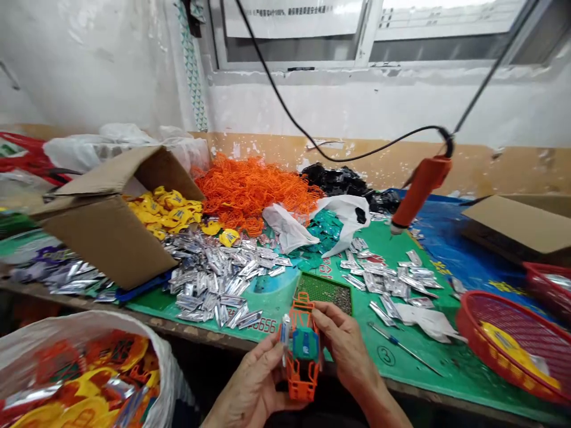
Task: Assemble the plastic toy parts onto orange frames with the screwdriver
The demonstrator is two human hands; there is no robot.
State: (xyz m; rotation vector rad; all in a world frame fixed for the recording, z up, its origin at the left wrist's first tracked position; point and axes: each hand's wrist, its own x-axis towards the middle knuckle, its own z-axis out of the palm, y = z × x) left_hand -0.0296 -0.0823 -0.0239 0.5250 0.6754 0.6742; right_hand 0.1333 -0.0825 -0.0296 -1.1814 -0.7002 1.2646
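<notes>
Between my two hands is an orange plastic frame, held upright over the table's front edge. A green piece sits in its middle. My left hand is closed on the frame's left side, with a silver piece between thumb and frame. At the upper right side, my right hand grips the frame with its fingers partly hidden behind it. Just behind lies a green tray of small dark bits, probably screws. An orange power screwdriver hangs from a cord at the upper right.
Silver pieces cover the table, with an orange heap behind. A tipped cardboard box spills yellow parts. Green pieces fill a white bag. A screwdriver and red basket lie right; a white sack stands left.
</notes>
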